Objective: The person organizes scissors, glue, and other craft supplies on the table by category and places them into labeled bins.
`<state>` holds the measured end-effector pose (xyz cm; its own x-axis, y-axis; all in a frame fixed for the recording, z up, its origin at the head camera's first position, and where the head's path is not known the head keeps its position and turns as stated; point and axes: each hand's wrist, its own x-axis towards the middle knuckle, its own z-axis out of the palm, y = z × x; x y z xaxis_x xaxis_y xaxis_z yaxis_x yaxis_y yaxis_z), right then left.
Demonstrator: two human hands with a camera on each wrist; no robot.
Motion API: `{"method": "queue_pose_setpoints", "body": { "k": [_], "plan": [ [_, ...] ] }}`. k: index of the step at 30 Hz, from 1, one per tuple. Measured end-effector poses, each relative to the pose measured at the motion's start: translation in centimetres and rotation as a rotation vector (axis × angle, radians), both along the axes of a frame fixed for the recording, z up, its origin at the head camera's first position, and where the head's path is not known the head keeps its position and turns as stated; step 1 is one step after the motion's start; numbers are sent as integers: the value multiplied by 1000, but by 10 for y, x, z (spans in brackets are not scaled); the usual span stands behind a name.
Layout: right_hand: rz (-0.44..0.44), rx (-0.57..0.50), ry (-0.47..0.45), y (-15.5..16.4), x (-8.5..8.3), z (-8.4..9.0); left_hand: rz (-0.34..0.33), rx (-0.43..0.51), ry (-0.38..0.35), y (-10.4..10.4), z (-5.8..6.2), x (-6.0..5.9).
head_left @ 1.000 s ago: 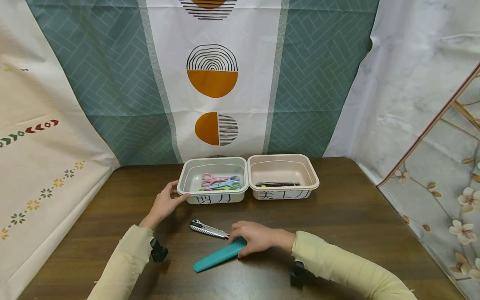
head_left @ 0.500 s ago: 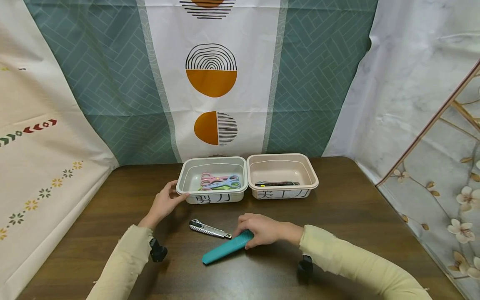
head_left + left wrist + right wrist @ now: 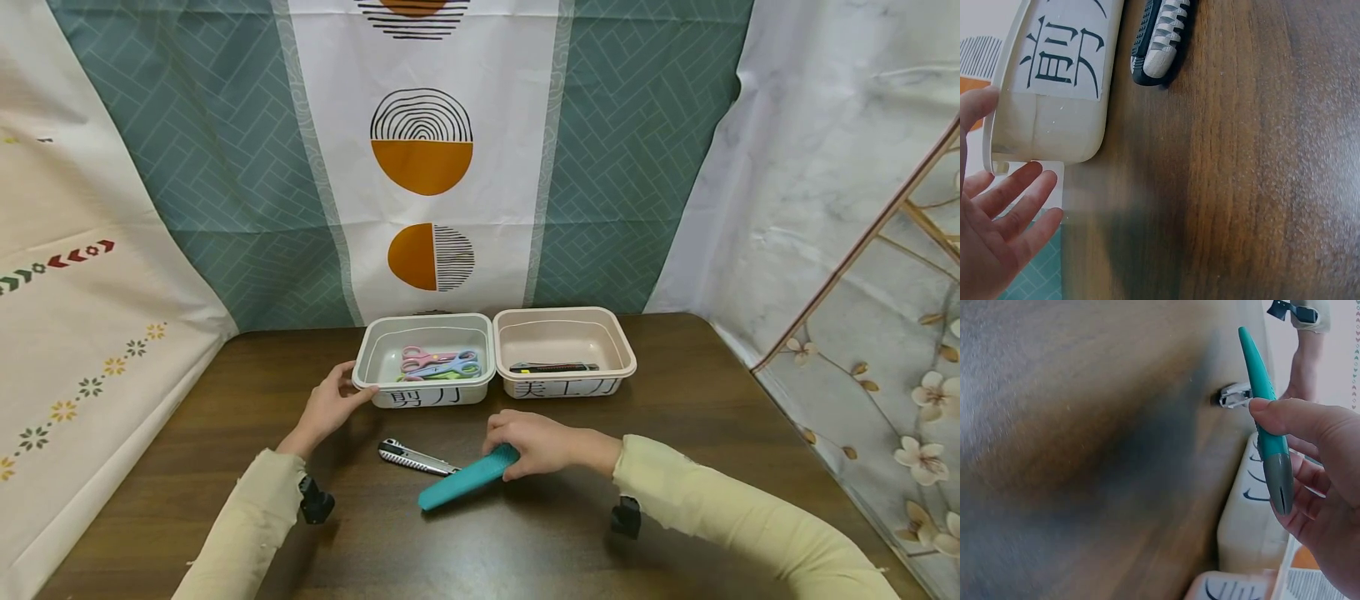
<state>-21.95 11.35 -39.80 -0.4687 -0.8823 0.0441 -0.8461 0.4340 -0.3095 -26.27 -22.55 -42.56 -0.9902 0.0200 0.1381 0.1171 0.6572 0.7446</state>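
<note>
My right hand [image 3: 534, 443] pinches a teal utility knife [image 3: 468, 482] by its far right end, thumb on one side and fingers on the other. In the right wrist view the knife's grey slotted nose [image 3: 1279, 487] points towards the palm. A silver and black snap-off cutter [image 3: 415, 457] lies on the table, its right end partly hidden behind the teal knife. My left hand [image 3: 327, 408] rests at the left corner of a pale green box [image 3: 480, 393]. Its thumb touches the rim, and the other fingers are loosely spread beside the box wall in the left wrist view.
Inside the green box lie several scissors [image 3: 431, 365] with coloured handles. A pinkish-beige box [image 3: 628, 367] stands against its right side, with cutters [image 3: 555, 367] on its floor. Both boxes carry labels on their front walls. Hanging cloths [image 3: 637, 167] enclose the brown table [image 3: 697, 400].
My right hand has lifted the teal knife and carried it away from me and to the right, towards the boxes. The left hand has stayed at the green box.
</note>
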Motion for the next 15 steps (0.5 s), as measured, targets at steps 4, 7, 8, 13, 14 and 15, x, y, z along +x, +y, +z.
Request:
{"method": "queue_pose_setpoints", "body": {
  "k": [4, 7, 8, 13, 14, 15],
  "plan": [
    [14, -8, 36, 3, -1, 8, -6, 2, 0, 0, 0, 0],
    [1, -4, 51, 5, -3, 13, -9, 3, -5, 0, 1, 0],
    [-5, -1, 55, 6, -3, 14, -10, 1, -7, 0, 1, 1],
    [-33, -1, 53, 12, -5, 17, -8, 3, -12, -1, 1, 1],
    [-36, -7, 54, 14, -5, 18, -8, 1, -13, 0, 1, 1],
    [-38, -13, 56, 15, -6, 19, -5, 2, -14, -1, 1, 1]
  ]
}}
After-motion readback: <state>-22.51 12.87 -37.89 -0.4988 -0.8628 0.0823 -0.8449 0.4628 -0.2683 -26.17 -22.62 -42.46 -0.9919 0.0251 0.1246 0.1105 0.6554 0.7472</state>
